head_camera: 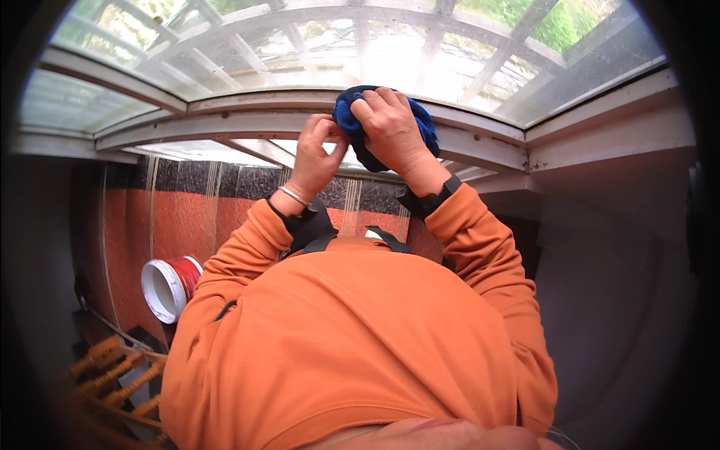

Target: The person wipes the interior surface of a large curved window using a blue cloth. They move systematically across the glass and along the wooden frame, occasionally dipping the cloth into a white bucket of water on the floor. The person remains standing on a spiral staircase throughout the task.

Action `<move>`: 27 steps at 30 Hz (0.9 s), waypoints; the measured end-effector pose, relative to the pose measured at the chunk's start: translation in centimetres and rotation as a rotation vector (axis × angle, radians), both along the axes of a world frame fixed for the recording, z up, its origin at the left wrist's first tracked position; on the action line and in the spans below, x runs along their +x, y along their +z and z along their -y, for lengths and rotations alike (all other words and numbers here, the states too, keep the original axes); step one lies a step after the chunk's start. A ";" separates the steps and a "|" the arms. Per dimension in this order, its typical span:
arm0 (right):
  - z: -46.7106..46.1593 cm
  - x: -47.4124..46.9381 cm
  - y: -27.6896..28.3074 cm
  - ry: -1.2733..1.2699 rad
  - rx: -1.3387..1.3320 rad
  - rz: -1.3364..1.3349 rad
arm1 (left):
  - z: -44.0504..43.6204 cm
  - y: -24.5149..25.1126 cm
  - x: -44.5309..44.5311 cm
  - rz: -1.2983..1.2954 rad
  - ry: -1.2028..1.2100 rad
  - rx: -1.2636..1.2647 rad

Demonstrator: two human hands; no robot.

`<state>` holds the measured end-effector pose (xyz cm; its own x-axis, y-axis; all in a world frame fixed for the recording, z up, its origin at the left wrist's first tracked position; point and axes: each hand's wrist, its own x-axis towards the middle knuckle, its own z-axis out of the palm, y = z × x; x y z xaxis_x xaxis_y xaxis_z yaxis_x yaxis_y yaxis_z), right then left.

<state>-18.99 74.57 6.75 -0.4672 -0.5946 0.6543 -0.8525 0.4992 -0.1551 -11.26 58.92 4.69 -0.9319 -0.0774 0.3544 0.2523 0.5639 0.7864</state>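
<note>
My right hand [388, 126] grips a bunched dark blue cloth [360, 149] from above, its fingers bent over the top. The cloth lies against the white window frame [484, 132], covering part of the lower rail and the bottom of the glass. At the cloth's left edge, my left hand [316, 152] has thumb and forefinger drawn together, seemingly pinching it; the fingertips are partly hidden. Behind the frame is a large window pane [270, 56], hazy with smears. Dirt specks mark the frame.
Pale bars [439, 34] cross outside the glass. A red and white bucket [171, 287] lies tilted in view at lower left, above a wooden chair with turned spindles [129, 382]. Red and black striped fabric [180, 219] hangs or lies below the sill. A wall [607, 270] stands at right.
</note>
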 end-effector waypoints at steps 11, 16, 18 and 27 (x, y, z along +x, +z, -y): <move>-13.5 0.0 0.6 -0.180 0.137 0.127 | 2.5 -1.6 -0.2 -0.069 -0.187 -0.077; -3.4 0.3 0.8 0.014 0.137 0.021 | 3.0 -2.8 -0.6 -0.158 -0.231 0.027; 1.0 0.2 0.2 0.081 0.119 -0.038 | 3.4 -3.2 -0.7 -0.067 -0.196 0.198; 1.4 0.5 0.6 0.195 -0.041 -0.024 | 3.3 -1.9 0.6 0.083 0.021 0.461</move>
<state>-18.52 73.16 7.34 -0.3300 -0.6449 0.6894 -0.9360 0.3181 -0.1505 -10.67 55.60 2.77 -0.9521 -0.2289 0.2026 0.1698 0.1550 0.9732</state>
